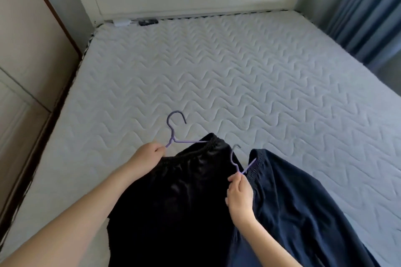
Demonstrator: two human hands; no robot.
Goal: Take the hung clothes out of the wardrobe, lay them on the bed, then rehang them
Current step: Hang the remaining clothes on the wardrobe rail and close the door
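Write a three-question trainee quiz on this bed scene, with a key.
1. True or false: the left hand pinches the hanger of the black garment.
2. What colour are both hangers?
3. Which lies farther right on the mattress? A) the black garment B) the navy garment

Key: 1 true; 2 purple; 3 B. The right hand grips the second hanger.

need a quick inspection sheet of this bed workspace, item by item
surface: white quilted mattress, bare of bedding.
job's things: black garment and navy garment, each on a purple hanger, lying on the mattress.
clutter: small white and dark items by the headboard, unclear.
grips: left hand pinches the left hanger; right hand pinches the right hanger.
cables: nothing seen.
surroundings: wardrobe on the left, blue curtain on the right.
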